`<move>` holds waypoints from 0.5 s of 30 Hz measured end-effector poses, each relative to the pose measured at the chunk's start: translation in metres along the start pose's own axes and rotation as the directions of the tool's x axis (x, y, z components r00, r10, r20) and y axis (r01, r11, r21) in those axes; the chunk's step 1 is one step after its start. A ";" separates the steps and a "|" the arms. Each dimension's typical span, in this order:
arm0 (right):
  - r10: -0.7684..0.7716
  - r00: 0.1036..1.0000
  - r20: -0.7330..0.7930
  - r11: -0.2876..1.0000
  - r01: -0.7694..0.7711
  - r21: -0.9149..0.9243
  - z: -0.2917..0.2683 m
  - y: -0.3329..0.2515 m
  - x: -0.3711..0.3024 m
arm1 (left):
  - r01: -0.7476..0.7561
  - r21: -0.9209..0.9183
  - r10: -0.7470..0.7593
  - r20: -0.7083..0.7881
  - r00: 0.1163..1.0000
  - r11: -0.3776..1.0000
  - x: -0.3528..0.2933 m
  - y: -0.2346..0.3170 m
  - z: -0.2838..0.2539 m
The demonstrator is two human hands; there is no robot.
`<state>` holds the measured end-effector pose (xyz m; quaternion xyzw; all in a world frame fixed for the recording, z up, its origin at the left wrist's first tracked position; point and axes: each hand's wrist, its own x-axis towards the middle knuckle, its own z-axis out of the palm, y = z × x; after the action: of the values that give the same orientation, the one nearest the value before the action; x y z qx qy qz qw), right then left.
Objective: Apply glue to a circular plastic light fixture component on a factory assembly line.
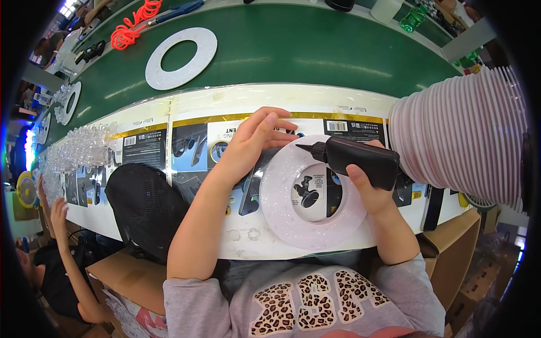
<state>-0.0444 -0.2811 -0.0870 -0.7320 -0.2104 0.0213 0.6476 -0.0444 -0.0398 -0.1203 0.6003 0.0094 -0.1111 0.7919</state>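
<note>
A flat, glittery white ring (pixel 282 217) lies in front of me on a table covering of printed sheets. My right hand (pixel 369 188) is wrapped round a black squeeze bottle (pixel 360 162). The bottle is tilted nearly flat, and its pointed nozzle (pixel 311 150) is over the far left part of the ring. At the ring's far left edge is my left hand (pixel 259 138), fingers stretched out and holding nothing I can see. Whether its fingertips touch the ring I cannot tell.
A tall stack of white rings (pixel 451 138) leans at the right. Another white ring (pixel 205 62) lies on the green tabletop (pixel 282 53). Left are a black mesh item (pixel 143 194), clear plastic parts (pixel 81 146) and another person's hand (pixel 59 214). A red coiled hose (pixel 127 34) lies far left.
</note>
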 end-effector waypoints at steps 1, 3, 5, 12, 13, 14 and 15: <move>0.022 1.000 -0.002 1.000 -0.022 0.014 0.000 0.001 -0.001 | 0.012 0.007 -0.012 -0.002 1.000 1.000 -0.001 0.001 0.001; 0.028 1.000 -0.011 0.999 -0.028 0.037 0.001 0.000 -0.002 | 0.022 0.013 -0.022 -0.008 1.000 1.000 -0.002 0.001 0.001; 0.035 0.999 -0.021 0.998 -0.033 0.059 0.003 -0.002 -0.002 | 0.016 -0.027 -0.016 0.027 1.000 1.000 -0.002 0.001 0.001; 0.075 0.997 -0.020 0.995 -0.073 0.063 0.003 -0.003 0.000 | 0.022 -0.035 -0.021 0.045 0.999 0.999 -0.002 0.001 0.001; 0.078 0.997 -0.018 0.995 -0.077 0.060 0.003 -0.002 0.000 | 0.019 -0.033 -0.017 0.048 0.999 0.999 -0.001 0.000 0.001; 0.079 0.997 -0.018 0.995 -0.078 0.060 0.003 -0.002 0.000 | 0.015 -0.031 -0.014 0.050 0.999 0.999 -0.001 -0.001 0.000; 0.079 0.997 -0.017 0.995 -0.078 0.054 0.004 -0.003 0.000 | 0.015 -0.032 -0.014 0.050 0.999 0.999 -0.001 -0.001 0.000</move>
<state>-0.0464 -0.2775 -0.0850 -0.7225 -0.1745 0.0453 0.6675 -0.0458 -0.0401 -0.1209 0.5846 -0.0040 -0.1315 0.8006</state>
